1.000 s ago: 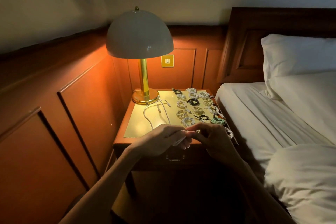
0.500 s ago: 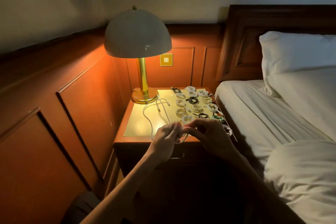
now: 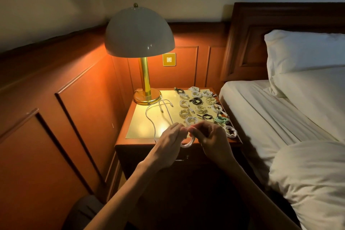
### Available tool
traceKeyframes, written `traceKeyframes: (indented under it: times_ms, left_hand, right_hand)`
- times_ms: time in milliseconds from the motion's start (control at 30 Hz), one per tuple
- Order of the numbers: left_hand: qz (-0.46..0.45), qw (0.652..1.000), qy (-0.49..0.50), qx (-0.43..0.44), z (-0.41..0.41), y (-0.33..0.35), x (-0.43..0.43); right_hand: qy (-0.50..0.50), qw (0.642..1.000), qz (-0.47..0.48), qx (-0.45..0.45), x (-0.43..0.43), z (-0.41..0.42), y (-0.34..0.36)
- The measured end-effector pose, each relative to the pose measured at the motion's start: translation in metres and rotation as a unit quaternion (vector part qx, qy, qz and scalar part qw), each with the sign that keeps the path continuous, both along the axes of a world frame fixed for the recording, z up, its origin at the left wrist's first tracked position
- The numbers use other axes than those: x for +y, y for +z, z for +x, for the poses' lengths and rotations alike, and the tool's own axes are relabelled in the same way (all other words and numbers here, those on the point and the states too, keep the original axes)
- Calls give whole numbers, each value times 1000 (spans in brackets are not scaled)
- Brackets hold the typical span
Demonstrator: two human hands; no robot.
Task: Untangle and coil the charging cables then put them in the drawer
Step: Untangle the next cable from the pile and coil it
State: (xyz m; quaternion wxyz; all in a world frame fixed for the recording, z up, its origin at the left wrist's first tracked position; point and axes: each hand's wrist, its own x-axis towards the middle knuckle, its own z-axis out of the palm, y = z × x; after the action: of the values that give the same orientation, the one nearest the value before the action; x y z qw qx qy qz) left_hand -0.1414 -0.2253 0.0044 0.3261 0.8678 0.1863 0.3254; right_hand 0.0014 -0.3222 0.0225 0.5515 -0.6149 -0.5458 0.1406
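Dim bedroom corner, wood-panelled wall. Lit lamp [image 3: 140, 31] at back left of bench [image 3: 141, 129], bed [image 3: 261, 117] just right. Left hand [image 3: 168, 144] and right hand [image 3: 212, 140] meet above bench front edge, both pinching white cable [image 3: 188, 144]; small loop hangs between them. Rest of that cable trails loose across bench toward lamp base (plug ends lie near it). Coiled cables [image 3: 200, 109] sit in rows on right half of bench: mostly white, few black, one green. Drawer [image 3: 186, 157] below hands, in shadow.
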Motion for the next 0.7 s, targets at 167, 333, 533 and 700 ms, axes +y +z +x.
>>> traceKeyframes:
  times_ms: [167,333,533,700]
  left_hand:
    - [56,998,17,-18,2,-5,-1]
    - [155,983,93,4,8,2,5]
    - [147,987,-54,35,0,6,7]
    - [127,991,-30,-33,11,24,-5]
  right_hand:
    - [15,997,-14,79,1,-1,-2]
    - [28,989,-34,144,1,3,3]
    - [90,986,-125,-62,-7,47,32]
    - [53,995,-58,65,-6,31,22]
